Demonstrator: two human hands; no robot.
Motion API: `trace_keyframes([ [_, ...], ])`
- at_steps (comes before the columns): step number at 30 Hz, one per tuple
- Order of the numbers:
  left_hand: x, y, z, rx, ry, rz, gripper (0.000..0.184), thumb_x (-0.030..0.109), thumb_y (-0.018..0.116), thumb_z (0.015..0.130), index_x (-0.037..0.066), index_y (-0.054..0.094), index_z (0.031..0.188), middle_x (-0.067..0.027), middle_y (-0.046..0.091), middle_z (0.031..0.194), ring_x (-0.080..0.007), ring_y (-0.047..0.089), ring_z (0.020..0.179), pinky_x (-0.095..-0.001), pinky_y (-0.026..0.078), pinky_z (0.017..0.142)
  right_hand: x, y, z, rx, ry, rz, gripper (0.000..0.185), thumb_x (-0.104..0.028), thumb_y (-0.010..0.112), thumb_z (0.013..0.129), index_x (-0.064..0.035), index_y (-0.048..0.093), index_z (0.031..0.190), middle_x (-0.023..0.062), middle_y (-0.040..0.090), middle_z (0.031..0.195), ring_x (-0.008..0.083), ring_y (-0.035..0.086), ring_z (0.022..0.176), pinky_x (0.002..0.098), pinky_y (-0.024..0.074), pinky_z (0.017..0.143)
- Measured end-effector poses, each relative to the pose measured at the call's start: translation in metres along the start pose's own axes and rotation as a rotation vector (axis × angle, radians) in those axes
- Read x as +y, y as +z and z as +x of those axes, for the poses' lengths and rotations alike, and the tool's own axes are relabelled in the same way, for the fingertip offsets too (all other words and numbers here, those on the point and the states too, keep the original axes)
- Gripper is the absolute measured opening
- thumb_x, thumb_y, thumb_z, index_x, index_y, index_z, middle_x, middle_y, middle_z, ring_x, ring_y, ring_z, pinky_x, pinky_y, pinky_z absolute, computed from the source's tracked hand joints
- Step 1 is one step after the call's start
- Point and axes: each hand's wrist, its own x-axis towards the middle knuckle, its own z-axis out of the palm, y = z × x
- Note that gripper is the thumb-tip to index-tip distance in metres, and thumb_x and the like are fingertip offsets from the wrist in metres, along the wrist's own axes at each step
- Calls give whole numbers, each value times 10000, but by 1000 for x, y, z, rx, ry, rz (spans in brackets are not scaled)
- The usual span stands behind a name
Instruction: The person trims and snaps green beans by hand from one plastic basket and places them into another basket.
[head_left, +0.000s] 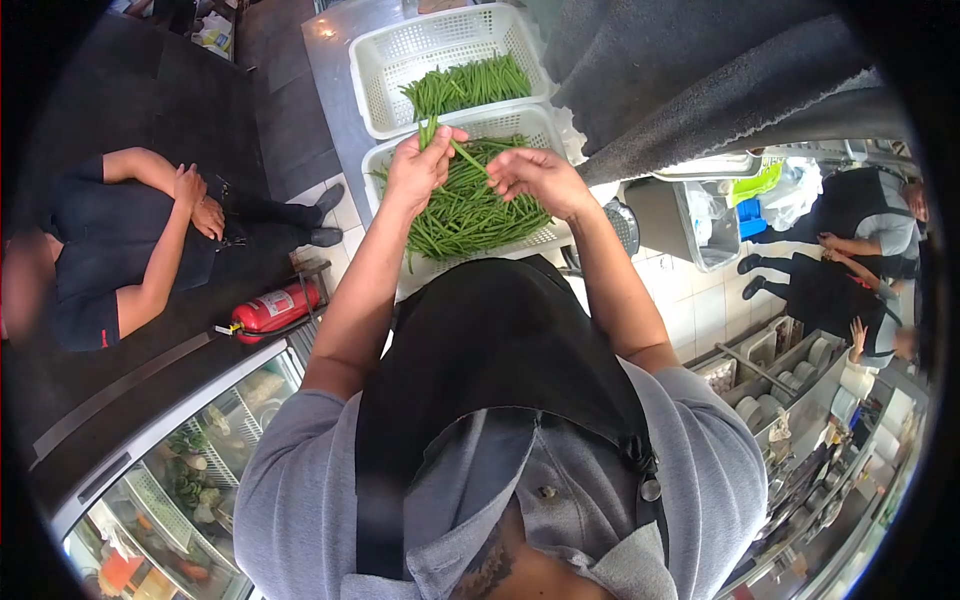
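Observation:
My left hand (pixel 422 172) is closed around a few green beans (pixel 428 130), whose ends stick up past the thumb. One long green bean (pixel 468 158) slants from it toward my right hand (pixel 538 182). The curled fingertips of that right hand meet the bean's far end. Both hands are above the nearer white perforated basket (pixel 552 128), which holds a loose heap of green beans (pixel 470 222). Beyond it, the farther white basket (pixel 375 85) contains green beans (pixel 468 84) lined up side by side.
A metal counter (pixel 330 60) lies under the baskets. To the left stand a person with folded arms (pixel 150 230) and a red fire extinguisher (pixel 275 310). A grey bin (pixel 672 225), other people (pixel 865 220) and dish shelves (pixel 800 380) are on the right. A glass-topped fridge (pixel 190 470) is lower left.

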Motion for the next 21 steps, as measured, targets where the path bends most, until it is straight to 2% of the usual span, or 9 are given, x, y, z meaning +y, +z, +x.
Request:
trace_keyframes([
  [2, 3, 5, -2, 55, 40, 1, 331, 317, 565, 1072, 8, 679, 1117, 24, 532, 786, -18, 322, 477, -224, 274, 426, 0, 1, 1, 13, -138, -332, 167, -129, 653, 985, -11, 709, 1088, 38, 720, 928, 105, 629, 768, 263, 535, 727],
  [6, 5, 13, -5, 76, 101, -29, 327, 317, 565, 1073, 15, 681, 1118, 6, 579, 821, -18, 325, 478, -220, 289, 430, 3, -2, 13, 157, -152, -445, 154, -118, 699, 967, -10, 704, 1077, 31, 705, 902, 105, 616, 733, 248, 523, 688],
  [9, 1, 23, -8, 129, 195, -63, 341, 333, 564, 1071, 18, 676, 1139, -10, 604, 845, -21, 332, 477, -219, 305, 434, 9, 2, 26, 248, -263, -144, 112, -112, 680, 978, -14, 716, 1020, 24, 698, 855, 104, 593, 691, 258, 514, 667],
  [11, -1, 36, -15, 139, 255, -141, 359, 355, 559, 1071, 23, 667, 1154, -21, 610, 846, -23, 357, 499, -219, 320, 444, 9, 12, 29, 295, -404, 358, 86, -87, 673, 974, -13, 715, 988, 36, 698, 853, 111, 586, 689, 271, 511, 674],
  [15, -12, 34, -15, 160, 260, -297, 363, 378, 540, 1075, 35, 654, 1115, -36, 621, 851, -48, 421, 543, -237, 365, 480, 18, -5, 43, 333, -398, 531, 147, -139, 645, 1000, -22, 714, 1055, 71, 719, 920, 137, 631, 769, 290, 529, 735],
  [17, -21, 15, -8, 172, 256, -234, 355, 381, 521, 1082, 46, 636, 1053, -43, 624, 853, -92, 476, 589, -268, 410, 523, 28, -28, 47, 473, -381, -664, 192, -100, 611, 971, -41, 713, 1122, 133, 734, 999, 229, 692, 864, 352, 561, 814],
  [18, -19, 14, -7, 175, 257, -235, 355, 381, 521, 1082, 46, 636, 1053, -43, 624, 853, -92, 476, 589, -268, 410, 523, 34, -33, 44, 470, -380, -664, 192, -100, 611, 971, -41, 713, 1122, 133, 734, 999, 229, 692, 864, 352, 561, 814],
  [20, -13, 12, -6, 199, 163, -191, 360, 388, 508, 1086, 50, 619, 1028, -31, 587, 803, -119, 485, 595, -282, 422, 538, 45, -42, 42, 597, -552, -1599, 238, -74, 576, 913, -62, 745, 1080, 176, 744, 1003, 335, 717, 912, 434, 568, 867],
  [21, -13, 6, -7, 161, 141, -133, 347, 369, 513, 1087, 42, 619, 1037, -40, 595, 802, -137, 535, 628, -296, 446, 564, 50, -44, 45, 598, -553, -1600, 238, -74, 576, 913, -62, 745, 1080, 176, 744, 1003, 335, 717, 912, 434, 568, 867],
])
